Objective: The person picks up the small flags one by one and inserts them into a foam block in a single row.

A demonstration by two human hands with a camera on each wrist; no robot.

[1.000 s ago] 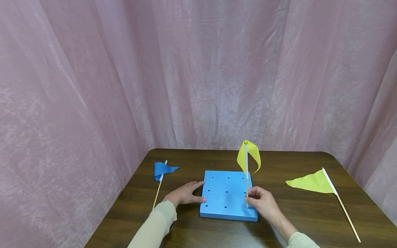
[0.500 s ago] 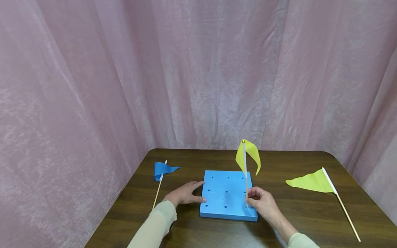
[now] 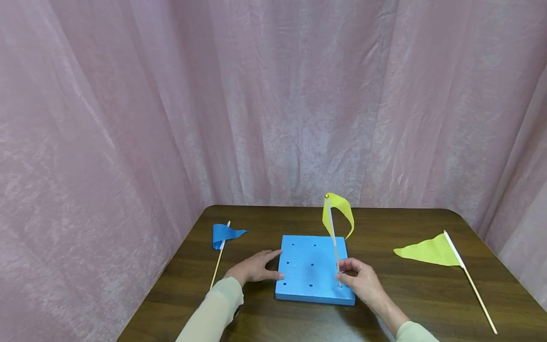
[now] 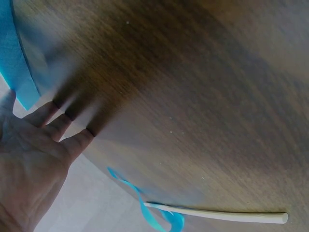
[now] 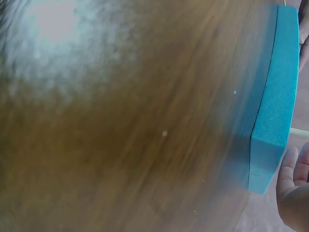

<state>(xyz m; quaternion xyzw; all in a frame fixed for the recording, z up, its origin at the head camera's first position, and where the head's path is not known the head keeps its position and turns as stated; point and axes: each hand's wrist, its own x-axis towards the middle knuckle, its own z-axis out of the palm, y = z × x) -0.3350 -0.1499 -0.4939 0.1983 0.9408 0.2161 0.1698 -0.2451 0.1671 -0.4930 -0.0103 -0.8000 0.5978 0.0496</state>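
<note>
A square light-blue board (image 3: 301, 274) with rows of small holes lies flat on the table. My right hand (image 3: 363, 281) pinches the lower stick of a yellow pennant flag (image 3: 342, 204) between thumb and fingers. The stick's bottom end is at the front-right hole, and its gold-tipped top leans left. Spread along the board's left edge, my left hand (image 3: 255, 267) touches it with thumb and forefinger. In the right wrist view, the right hand (image 5: 295, 188) is cut off by the frame beside the board's corner (image 5: 268, 140).
On the brown wooden table (image 3: 384, 313), a blue pennant flag (image 3: 222, 235) lies to the left, partly behind the left forearm. Another yellow pennant flag (image 3: 436, 251) lies at the right, its stick running toward the front. A pink curtain (image 3: 273, 104) hangs behind the table.
The held yellow flag has tilted from upright to leaning left, its top moving left while its bottom end stays at the same hole. The left hand and board have not moved.
</note>
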